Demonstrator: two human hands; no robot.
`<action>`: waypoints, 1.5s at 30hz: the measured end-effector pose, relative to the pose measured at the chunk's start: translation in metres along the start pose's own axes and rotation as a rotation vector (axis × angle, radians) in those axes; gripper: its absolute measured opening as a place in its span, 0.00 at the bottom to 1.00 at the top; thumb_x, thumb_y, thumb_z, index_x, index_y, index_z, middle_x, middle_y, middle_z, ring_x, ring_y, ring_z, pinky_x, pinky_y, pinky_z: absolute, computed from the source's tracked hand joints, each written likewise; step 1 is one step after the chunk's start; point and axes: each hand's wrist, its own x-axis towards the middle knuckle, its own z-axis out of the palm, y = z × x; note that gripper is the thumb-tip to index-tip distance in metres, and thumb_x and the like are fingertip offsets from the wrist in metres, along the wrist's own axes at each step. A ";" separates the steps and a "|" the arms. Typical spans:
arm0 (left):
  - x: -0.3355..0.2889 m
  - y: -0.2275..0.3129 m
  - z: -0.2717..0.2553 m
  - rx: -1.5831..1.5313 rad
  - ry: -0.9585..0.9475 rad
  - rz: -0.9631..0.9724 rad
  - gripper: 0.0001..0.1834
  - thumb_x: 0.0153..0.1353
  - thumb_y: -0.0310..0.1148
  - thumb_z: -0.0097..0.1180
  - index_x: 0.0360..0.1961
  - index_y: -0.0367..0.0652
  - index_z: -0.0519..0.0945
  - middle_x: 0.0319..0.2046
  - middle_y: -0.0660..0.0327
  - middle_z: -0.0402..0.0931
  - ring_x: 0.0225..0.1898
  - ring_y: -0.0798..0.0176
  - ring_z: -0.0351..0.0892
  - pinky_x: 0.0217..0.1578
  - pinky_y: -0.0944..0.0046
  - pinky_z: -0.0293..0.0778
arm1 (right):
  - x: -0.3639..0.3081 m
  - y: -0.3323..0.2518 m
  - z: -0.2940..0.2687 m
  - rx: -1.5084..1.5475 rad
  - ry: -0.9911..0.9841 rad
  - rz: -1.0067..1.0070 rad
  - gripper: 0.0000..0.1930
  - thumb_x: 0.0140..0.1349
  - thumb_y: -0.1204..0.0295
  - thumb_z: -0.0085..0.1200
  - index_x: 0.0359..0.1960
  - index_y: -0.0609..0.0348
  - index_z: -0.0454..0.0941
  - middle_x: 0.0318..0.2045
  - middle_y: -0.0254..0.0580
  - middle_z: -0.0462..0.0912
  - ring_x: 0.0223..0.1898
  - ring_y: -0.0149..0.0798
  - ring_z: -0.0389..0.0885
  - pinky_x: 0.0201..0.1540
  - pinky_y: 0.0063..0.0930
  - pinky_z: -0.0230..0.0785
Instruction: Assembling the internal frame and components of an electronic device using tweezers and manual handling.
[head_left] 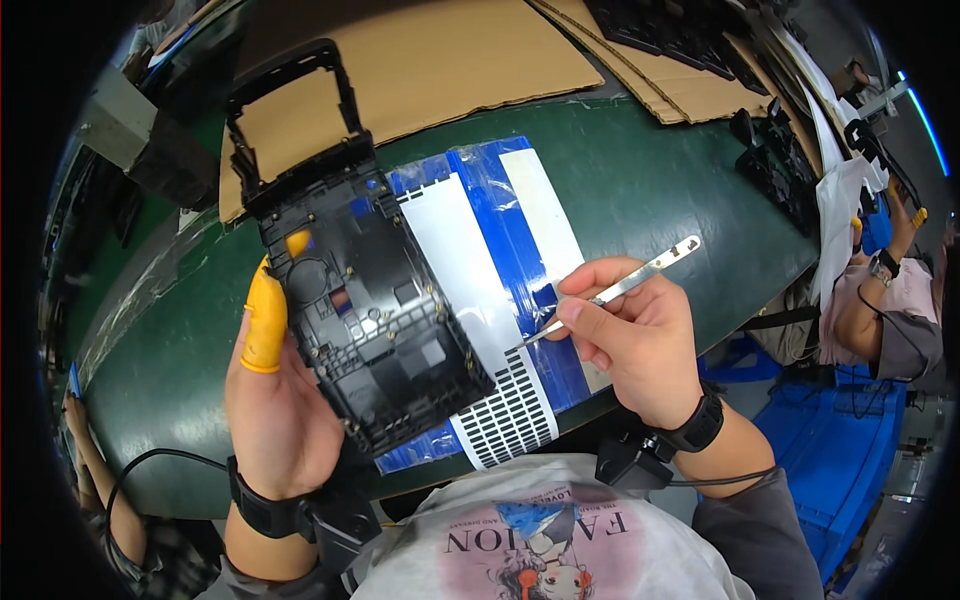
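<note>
My left hand (285, 400) is closed round the left edge of a black plastic housing (380, 330) with an open frame at its far end. A yellow finger cot covers one of its fingers, and other fingertips are hidden behind the housing. In my right hand (635, 325), metal tweezers (640, 277) are pinched between thumb and fingers. Their tips touch or hover just over a white sheet (460, 250) with rows of small black rectangular pads (507, 410). Whether a pad is between the tips is too small to tell. The housing covers part of the sheet.
Beneath the sheet lies a blue plastic-wrapped board (490, 200) with a pale strip (540, 200), on a green table (660, 190). Cardboard (430, 70) and more black parts (780, 170) lie at the back. A grey metal block (120, 120) stands far left. Other people work at both sides.
</note>
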 end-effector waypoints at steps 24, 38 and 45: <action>-0.011 -0.011 0.001 -0.243 -0.139 -0.109 0.23 0.59 0.36 0.39 0.55 0.48 0.53 0.48 0.60 0.61 0.48 0.63 0.65 0.47 0.60 0.64 | -0.010 -0.002 0.057 0.251 -0.213 -0.225 0.09 0.50 0.83 0.49 0.34 0.70 0.68 0.26 0.44 0.75 0.27 0.28 0.74 0.31 0.17 0.67; -0.012 -0.010 0.004 -0.239 -0.094 -0.125 0.23 0.59 0.36 0.39 0.55 0.49 0.53 0.49 0.61 0.61 0.48 0.64 0.65 0.47 0.61 0.65 | -0.011 -0.002 0.055 0.161 -0.198 -0.241 0.09 0.48 0.84 0.50 0.33 0.70 0.69 0.27 0.42 0.75 0.29 0.27 0.74 0.32 0.15 0.66; -0.014 -0.006 0.003 -0.333 -0.082 -0.188 0.26 0.56 0.29 0.45 0.56 0.48 0.52 0.49 0.60 0.60 0.49 0.64 0.64 0.48 0.61 0.64 | -0.010 -0.002 0.057 0.152 -0.196 -0.249 0.08 0.49 0.83 0.50 0.33 0.69 0.70 0.27 0.40 0.74 0.27 0.25 0.72 0.30 0.14 0.65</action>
